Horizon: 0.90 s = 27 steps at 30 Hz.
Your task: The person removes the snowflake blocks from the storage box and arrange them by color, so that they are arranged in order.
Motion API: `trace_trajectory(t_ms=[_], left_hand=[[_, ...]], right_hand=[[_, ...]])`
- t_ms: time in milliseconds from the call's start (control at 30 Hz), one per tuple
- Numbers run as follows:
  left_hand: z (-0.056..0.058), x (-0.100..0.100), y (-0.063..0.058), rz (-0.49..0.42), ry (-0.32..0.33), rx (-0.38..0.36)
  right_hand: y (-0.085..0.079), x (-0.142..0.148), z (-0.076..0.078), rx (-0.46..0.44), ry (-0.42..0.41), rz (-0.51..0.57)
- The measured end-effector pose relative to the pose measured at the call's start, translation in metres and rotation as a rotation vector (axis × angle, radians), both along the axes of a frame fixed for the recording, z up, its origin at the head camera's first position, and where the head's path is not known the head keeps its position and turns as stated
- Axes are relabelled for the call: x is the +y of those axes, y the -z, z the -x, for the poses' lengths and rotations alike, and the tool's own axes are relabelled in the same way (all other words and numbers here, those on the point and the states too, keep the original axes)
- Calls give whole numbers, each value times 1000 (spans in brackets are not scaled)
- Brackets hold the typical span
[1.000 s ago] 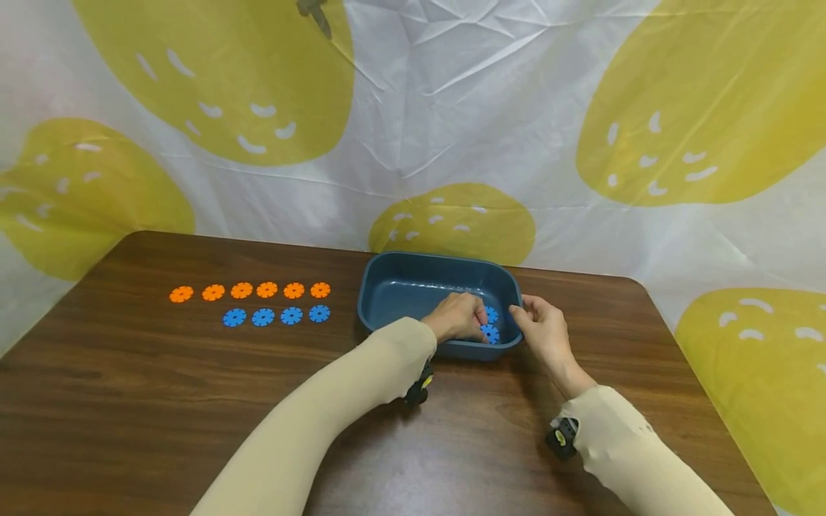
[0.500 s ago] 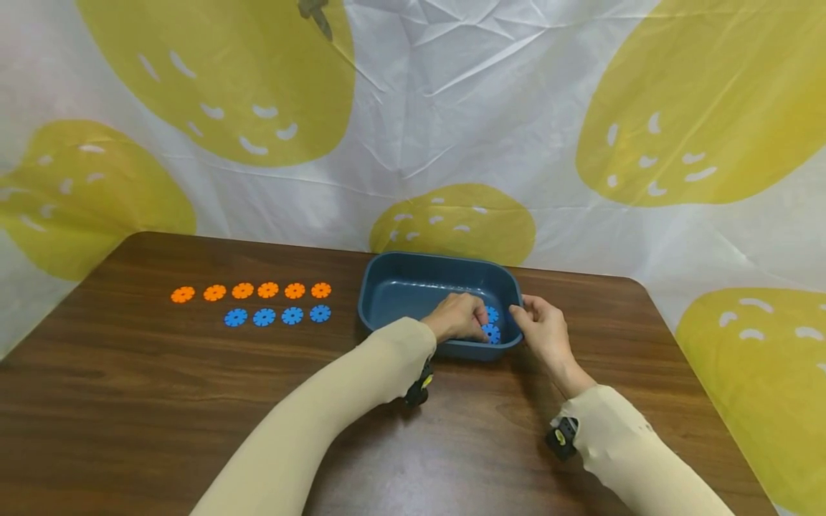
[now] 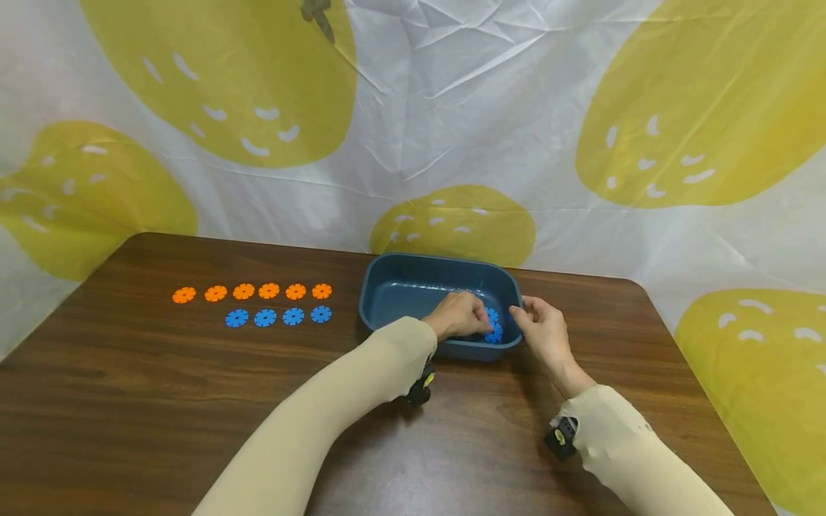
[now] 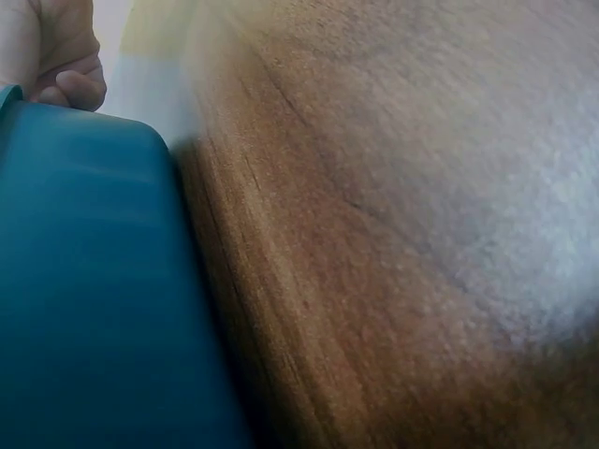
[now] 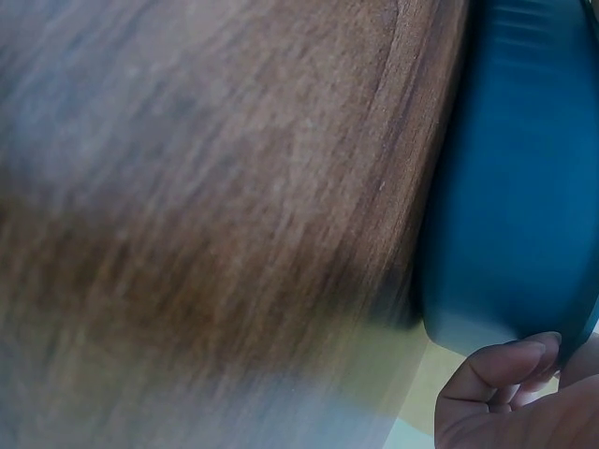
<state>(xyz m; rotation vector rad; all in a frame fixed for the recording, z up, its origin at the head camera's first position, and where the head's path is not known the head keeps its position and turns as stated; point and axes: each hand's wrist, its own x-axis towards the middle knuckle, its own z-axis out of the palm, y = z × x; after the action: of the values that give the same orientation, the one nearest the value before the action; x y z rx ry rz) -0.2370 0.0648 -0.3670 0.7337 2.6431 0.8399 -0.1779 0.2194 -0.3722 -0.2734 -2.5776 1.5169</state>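
A dark blue-grey plastic basin (image 3: 403,256) stands at the back of the table. My left hand (image 3: 457,315) reaches over its near rim, thumb and fingertips brought together on the edge of a blue notched plastic disc (image 3: 495,335). Just beyond lies a second blue disc (image 3: 493,315), partly covered by the fingers. With thumb and fingers, my right hand (image 3: 544,331) holds the rim at the basin's right end. In the right wrist view, curled fingers (image 5: 496,379) grip that rim. The left wrist view has the basin's outer side (image 4: 94,253), with the right hand beyond.
Left of the basin, a row of several orange notched discs (image 3: 269,291) lies on the brown wooden table (image 3: 161,401). In front of it is a shorter row of several blue discs (image 3: 265,318). A white cloth with yellow fruit shapes (image 3: 452,222) hangs behind the table.
The left thumb and fingertips have closed together and moved slightly right over the blue discs in the basin. My right hand keeps its place on the rim. The rows of discs stay put.
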Motion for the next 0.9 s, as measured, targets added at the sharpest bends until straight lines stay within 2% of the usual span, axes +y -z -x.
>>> trace_trajectory(t_ms=[433, 633, 900], left_hand=[[2, -2, -7, -46, -42, -43], [2, -9, -17, -98, -91, -85], [2, -25, -30, -159, -146, -102]], right_hand=[[2, 0, 1, 3, 0, -20], [2, 0, 1, 4, -6, -14], [1, 1, 1, -6, -11, -6]])
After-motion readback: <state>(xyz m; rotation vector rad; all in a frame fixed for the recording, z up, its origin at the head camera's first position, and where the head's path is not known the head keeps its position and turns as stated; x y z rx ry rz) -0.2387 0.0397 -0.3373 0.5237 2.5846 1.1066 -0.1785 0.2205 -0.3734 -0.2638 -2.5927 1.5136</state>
